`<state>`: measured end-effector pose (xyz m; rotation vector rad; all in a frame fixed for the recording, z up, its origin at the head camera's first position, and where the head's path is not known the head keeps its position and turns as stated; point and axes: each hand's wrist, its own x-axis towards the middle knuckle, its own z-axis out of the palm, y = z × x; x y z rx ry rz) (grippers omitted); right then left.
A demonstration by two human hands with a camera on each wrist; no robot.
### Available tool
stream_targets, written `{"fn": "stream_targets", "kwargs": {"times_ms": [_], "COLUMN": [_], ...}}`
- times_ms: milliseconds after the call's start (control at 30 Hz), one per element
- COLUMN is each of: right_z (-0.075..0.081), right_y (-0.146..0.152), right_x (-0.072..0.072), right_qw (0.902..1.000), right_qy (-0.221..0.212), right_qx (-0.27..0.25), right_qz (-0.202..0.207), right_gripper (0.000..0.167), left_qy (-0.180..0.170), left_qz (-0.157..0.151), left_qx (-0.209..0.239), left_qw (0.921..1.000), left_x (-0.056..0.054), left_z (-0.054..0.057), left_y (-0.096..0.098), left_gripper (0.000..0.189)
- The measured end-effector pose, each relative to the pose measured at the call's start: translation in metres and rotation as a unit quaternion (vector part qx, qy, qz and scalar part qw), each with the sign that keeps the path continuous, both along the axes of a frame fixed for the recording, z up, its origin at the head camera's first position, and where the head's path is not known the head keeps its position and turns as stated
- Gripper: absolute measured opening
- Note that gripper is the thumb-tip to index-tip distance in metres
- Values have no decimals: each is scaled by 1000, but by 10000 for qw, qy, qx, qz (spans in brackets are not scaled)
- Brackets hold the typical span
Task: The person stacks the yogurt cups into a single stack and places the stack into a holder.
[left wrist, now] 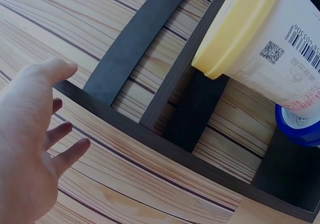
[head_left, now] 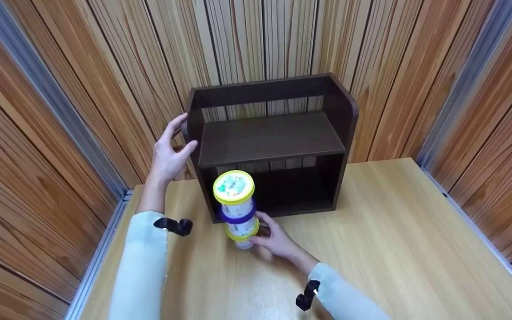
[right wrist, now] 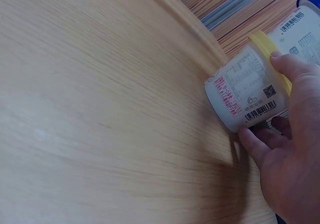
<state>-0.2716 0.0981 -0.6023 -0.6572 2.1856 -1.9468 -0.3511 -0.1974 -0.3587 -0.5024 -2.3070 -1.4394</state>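
Observation:
Three white tubs stand in one stack in front of the dark brown shelf (head_left: 274, 138). The top tub (head_left: 234, 189) has a yellow lid with a printed picture, the middle tub (head_left: 240, 211) a blue-purple lid, and the bottom tub (right wrist: 245, 86) a yellow lid. My right hand (head_left: 276, 238) grips the bottom tub from the right, its thumb by the yellow lid and fingers low on the side. Whether its base touches the table cannot be told. Beside the shelf's left panel, my left hand (head_left: 169, 153) is held with thumb and fingers spread around the front edge.
The shelf has an upper board (head_left: 269, 135) and a lower compartment (head_left: 296, 189), and stands at the back of the light wooden table (head_left: 407, 249). Wood-plank walls (head_left: 118, 80) with metal corner strips surround it. Each sleeve carries a black wrist camera (head_left: 174, 226).

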Motion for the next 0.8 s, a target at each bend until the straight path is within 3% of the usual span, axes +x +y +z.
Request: {"fn": "stream_targets", "kwargs": {"times_ms": [233,433,800], "right_z": [0,-1,-3], "right_y": [-2,-6,-8], "right_x": [3,4,2], "right_qw": [9999,9995,9996], "right_qy": [-120,-286,-163], "right_qx": [16,-65,-110], "right_qz": [-40,-134,-213], "right_gripper": [85,86,78], "left_qy": [-142,71,12], "left_qz": [-175,-407,-334], "left_qx": [120,435,367], "left_qw": [9997,9982,9988], "left_x": [0,-2,-3], "left_z": [-5,-5,-6], "left_y": [2,4,3], "left_gripper": [71,73,72]}}
